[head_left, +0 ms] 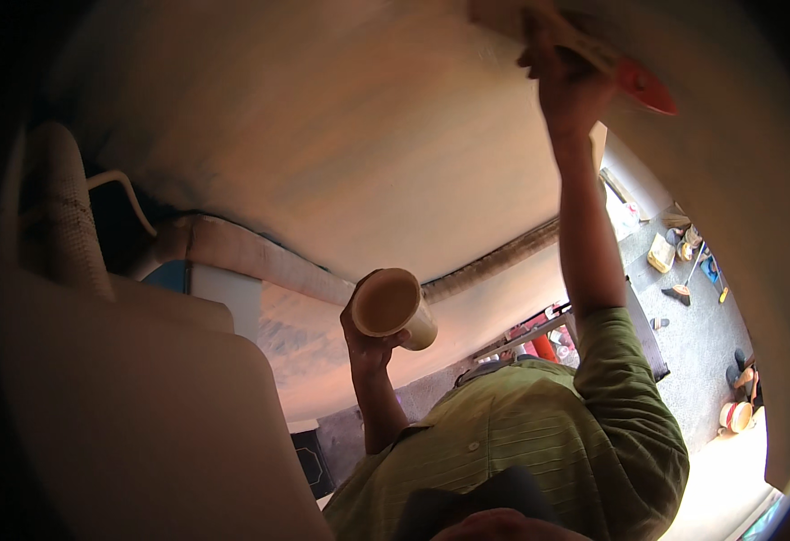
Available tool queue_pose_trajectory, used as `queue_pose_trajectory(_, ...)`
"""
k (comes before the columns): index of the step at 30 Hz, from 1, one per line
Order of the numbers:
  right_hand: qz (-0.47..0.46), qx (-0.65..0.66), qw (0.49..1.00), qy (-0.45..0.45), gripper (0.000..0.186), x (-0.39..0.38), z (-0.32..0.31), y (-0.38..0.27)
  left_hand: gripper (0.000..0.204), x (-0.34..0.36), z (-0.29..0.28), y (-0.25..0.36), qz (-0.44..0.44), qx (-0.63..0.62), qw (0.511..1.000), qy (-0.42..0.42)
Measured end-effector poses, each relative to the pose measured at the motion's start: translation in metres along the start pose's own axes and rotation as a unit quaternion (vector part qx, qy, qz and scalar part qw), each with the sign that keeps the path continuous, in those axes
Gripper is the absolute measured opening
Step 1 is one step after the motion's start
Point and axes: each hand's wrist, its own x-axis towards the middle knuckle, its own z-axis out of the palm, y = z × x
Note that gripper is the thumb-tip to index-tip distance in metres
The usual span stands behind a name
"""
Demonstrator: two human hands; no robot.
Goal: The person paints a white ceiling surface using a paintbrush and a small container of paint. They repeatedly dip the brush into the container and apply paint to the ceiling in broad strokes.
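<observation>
Head view: both hands are full and well apart, the right raised near the upper edge of the wall, the left lower, in front of the body.
Right hand: closed round the handle of a brush (596,52); the hand (573,86) is dim and a little blurred.
Brush: its long axis slants from upper left to lower right, red butt at the lower right; the head runs into the dark at the top, so whether it touches the wall cannot be told.
Left hand: fingers curled about the side of a cup (421,327), the hand (369,350) gripping it from the left and below.
Cup: pale, its open mouth toward the camera; it lies below and to the left of the right hand, a wide gap between it and the brush.
Wall: a broad, patchy surface (323,144), orange-pink to grey; a pinkish ledge (260,261) borders its lower edge.
Left side: a thick pale pipe (75,207).
Floor: grey (656,347), at the right; a broom (680,293) lies toward its right edge, a red-banded bucket (735,417) farther down that edge.
</observation>
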Motion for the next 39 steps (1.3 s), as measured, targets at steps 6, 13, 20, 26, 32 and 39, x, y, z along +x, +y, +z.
queue_pose_trajectory(6, -0.093, 0.134, 0.982, -0.094, 0.027, -0.022, 0.008, -0.017, 0.105, 0.008, 0.011, -0.005, -0.087, 0.008, 0.996, 0.026)
queue_pose_trajectory(13, -0.206, 0.326, 0.911, -0.146, 0.013, -0.021, 0.149, -0.143, 0.095, -0.006, 0.008, -0.008, 0.034, -0.006, 0.998, 0.044)
queue_pose_trajectory(20, -0.148, 0.311, 0.925, -0.162, 0.019, -0.002, 0.218, -0.198, 0.087, -0.007, 0.008, -0.007, 0.037, -0.028, 0.996, 0.074)
queue_pose_trajectory(26, -0.203, 0.216, 0.951, -0.090, 0.019, 0.041, 0.204, -0.145, 0.084, 0.004, 0.009, -0.010, 0.051, -0.058, 0.996, 0.053)
queue_pose_trajectory(32, -0.273, 0.101, 0.955, -0.052, 0.012, 0.121, 0.113, -0.107, 0.087, 0.017, 0.019, -0.007, 0.053, -0.052, 0.997, -0.006)
queue_pose_trajectory(39, -0.214, 0.062, 0.974, -0.041, 0.016, 0.121, 0.075, -0.125, 0.089, 0.020, 0.022, -0.007, 0.042, -0.057, 0.997, -0.035)
